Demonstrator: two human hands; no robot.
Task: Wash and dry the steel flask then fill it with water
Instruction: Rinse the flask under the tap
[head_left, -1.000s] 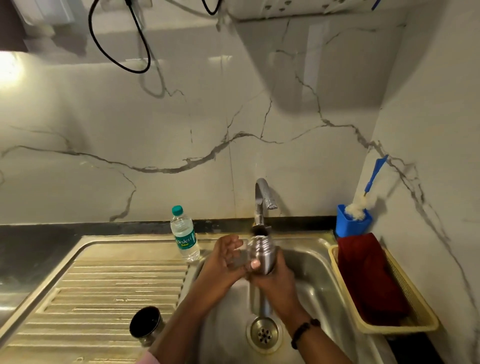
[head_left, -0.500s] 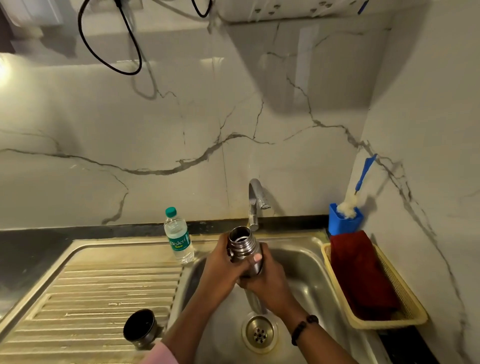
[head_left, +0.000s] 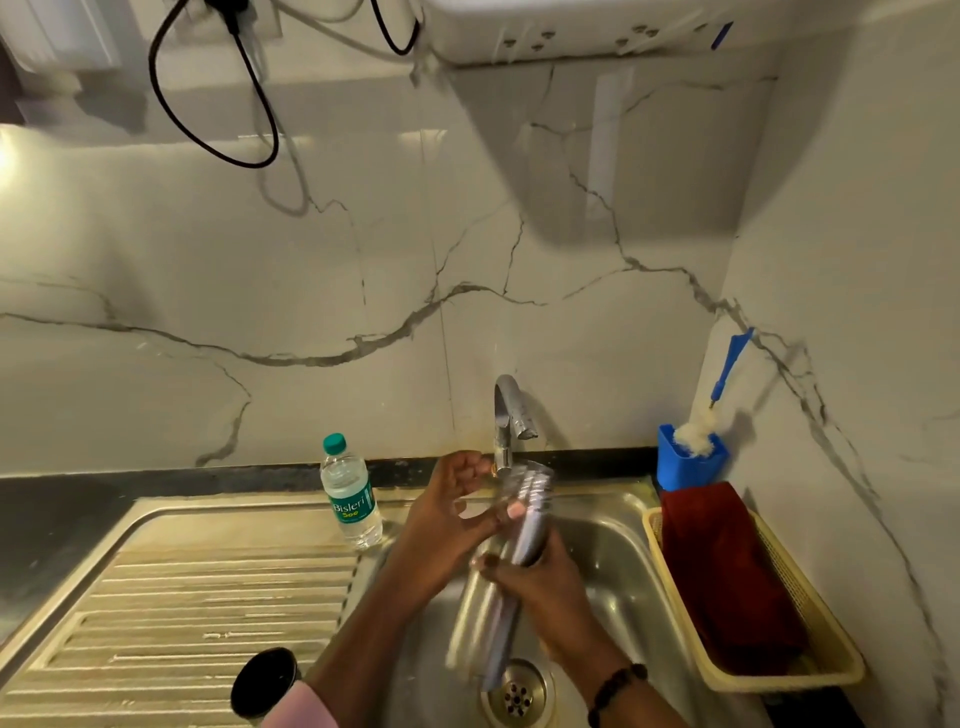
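The steel flask (head_left: 527, 519) is tilted over the sink basin (head_left: 618, 551), its open mouth up near the tap (head_left: 506, 415), and it is blurred by motion. My right hand (head_left: 543, 592) grips its lower body from below. My left hand (head_left: 447, 514) is beside its upper part, thumb pressed on the steel, fingers curled apart near the tap's base. A blurred silvery streak runs from the flask down to the drain (head_left: 517, 693); I cannot tell whether it is water. The black flask cap (head_left: 265, 680) stands on the drainboard.
A small plastic water bottle (head_left: 350, 499) stands at the basin's left rim. On the right, a yellow basket (head_left: 826, 649) holds a red cloth (head_left: 722, 566). Behind it, a blue holder (head_left: 680, 467) holds a bottle brush. The ribbed drainboard (head_left: 182, 597) lies to the left.
The flask has tipped from upright to slanted with its mouth toward the tap. My left hand has let go its grip, now only the thumb rests on it. The right hand still holds it.
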